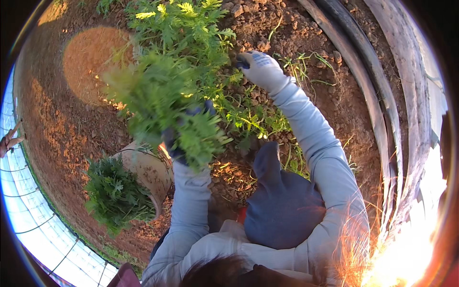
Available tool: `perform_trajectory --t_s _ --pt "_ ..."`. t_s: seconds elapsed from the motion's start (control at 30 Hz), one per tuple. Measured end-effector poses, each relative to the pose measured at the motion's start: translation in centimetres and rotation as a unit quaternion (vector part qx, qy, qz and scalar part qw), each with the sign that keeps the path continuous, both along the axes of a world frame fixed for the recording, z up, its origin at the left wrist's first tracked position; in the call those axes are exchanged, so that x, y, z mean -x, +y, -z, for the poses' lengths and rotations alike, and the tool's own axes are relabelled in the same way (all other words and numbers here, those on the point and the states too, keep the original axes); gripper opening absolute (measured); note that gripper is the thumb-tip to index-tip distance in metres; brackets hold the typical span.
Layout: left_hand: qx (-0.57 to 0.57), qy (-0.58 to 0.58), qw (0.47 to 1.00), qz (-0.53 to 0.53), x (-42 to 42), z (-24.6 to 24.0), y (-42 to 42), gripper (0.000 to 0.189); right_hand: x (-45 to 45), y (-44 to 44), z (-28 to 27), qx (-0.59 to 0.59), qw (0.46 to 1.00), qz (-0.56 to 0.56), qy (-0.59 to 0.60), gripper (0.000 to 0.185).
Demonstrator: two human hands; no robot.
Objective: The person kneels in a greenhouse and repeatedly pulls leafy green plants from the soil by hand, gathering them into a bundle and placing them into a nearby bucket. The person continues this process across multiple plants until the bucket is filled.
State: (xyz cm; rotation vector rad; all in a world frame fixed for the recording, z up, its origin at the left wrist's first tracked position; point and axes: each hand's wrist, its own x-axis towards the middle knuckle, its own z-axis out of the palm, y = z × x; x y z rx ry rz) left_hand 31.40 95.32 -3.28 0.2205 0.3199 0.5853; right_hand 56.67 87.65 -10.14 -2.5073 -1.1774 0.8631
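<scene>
A loose bunch of leafy greens (157, 97) with deeply lobed leaves, blurred by motion, is held in my left hand (175, 143). That hand wears a dark-palmed glove and is partly covered by the leaves. My right hand (261, 66), in a whitish glove with blue printing, is at the right edge of the standing greens (179, 21). Its fingers are curled, and whether anything is between them is hidden. Below and left of my left hand, a pale container (143, 168) leans over, with a heap of darker cut greens (114, 193) at its mouth.
Short leftover plants (251, 118) grow between my arms. My knee in dark blue cloth (287, 208) is below them. Loose pulled stems (304, 68) lie on the brown soil (322, 104). Long plastic sheeting (369, 71) borders the right side, and a framed translucent wall (32, 208) curves along the left.
</scene>
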Motion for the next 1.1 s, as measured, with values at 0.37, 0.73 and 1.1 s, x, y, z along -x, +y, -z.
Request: perform_trajectory --t_s 0.37,0.73,1.1 --pt "-0.005 -0.13 0.992 -0.002 -0.2 2.1 4.6 0.056 -1.7 13.3 4.0 -0.003 0.997 0.067 0.045 0.048" --pt "-0.053 0.043 0.997 -0.041 3.7 2.0 5.0 0.058 -0.7 11.8 5.1 -0.334 0.881 0.299 0.153 0.024" --pt "0.033 -0.038 0.998 -0.023 4.2 3.0 5.1 0.064 -1.1 17.1 5.9 -0.123 0.963 0.237 0.038 0.056"
